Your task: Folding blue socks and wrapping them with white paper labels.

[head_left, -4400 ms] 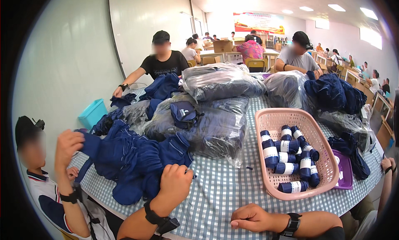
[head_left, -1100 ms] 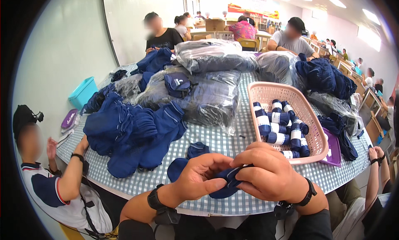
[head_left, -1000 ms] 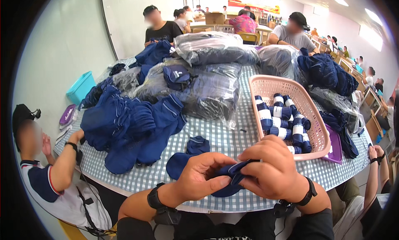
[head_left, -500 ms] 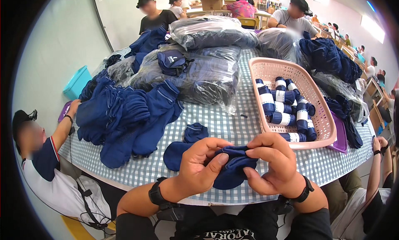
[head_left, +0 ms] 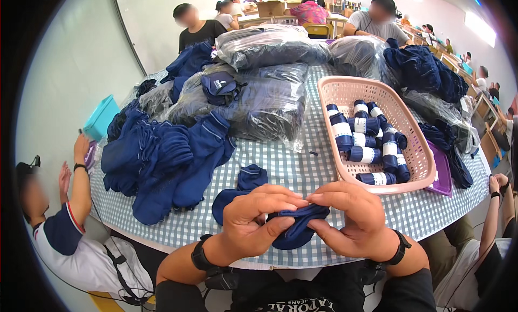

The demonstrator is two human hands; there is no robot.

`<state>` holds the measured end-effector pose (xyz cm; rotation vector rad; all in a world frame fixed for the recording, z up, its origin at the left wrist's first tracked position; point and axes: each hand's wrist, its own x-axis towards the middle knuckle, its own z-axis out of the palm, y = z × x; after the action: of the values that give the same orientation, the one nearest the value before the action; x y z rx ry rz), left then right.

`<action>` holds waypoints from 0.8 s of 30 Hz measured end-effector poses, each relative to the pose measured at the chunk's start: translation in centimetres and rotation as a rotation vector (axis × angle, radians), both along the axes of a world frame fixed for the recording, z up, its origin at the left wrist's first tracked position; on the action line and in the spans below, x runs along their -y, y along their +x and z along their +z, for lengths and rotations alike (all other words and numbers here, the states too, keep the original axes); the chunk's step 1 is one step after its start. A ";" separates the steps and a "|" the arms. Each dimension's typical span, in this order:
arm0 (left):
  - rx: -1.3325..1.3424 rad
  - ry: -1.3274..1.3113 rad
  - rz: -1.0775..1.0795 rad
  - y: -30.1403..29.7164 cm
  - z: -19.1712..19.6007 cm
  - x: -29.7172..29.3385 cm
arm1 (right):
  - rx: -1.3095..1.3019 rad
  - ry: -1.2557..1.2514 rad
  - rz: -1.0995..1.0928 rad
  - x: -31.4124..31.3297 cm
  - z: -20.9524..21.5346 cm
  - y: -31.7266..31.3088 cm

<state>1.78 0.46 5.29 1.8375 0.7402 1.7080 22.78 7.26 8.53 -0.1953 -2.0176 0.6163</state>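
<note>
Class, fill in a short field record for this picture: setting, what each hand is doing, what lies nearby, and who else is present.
Setting: round table with a blue checked cloth
Left hand: grips a dark blue sock
Right hand: pinches the same sock from the other side
Nearby: second loose sock; pink basket of banded rolled socks; pile of blue socks; bagged bundles
Others: several people seated round the table

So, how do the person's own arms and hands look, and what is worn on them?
Both forearms are bare, with no sleeves and no gloves. The left hand has a thick black band with a chunky black device at the wrist. The right hand has a thinner black wristband. No rings are visible.
</note>
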 end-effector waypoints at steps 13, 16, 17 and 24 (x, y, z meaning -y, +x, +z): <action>-0.089 0.196 0.110 0.6 5.6 1.4 | 0.019 0.108 0.091 -0.5 6.5 0.4; 0.216 0.172 0.072 1.9 6.1 0.6 | -0.008 0.090 0.117 -0.8 7.3 0.3; 0.129 0.220 0.110 1.5 6.4 0.4 | -0.030 0.101 0.112 -0.8 7.4 0.2; -0.212 0.280 0.251 -0.1 8.3 0.6 | -0.065 0.128 0.095 -1.0 7.4 0.3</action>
<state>1.65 -0.11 13.63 2.2227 0.8850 1.8700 23.03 8.31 15.89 -0.0027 -2.0038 0.5433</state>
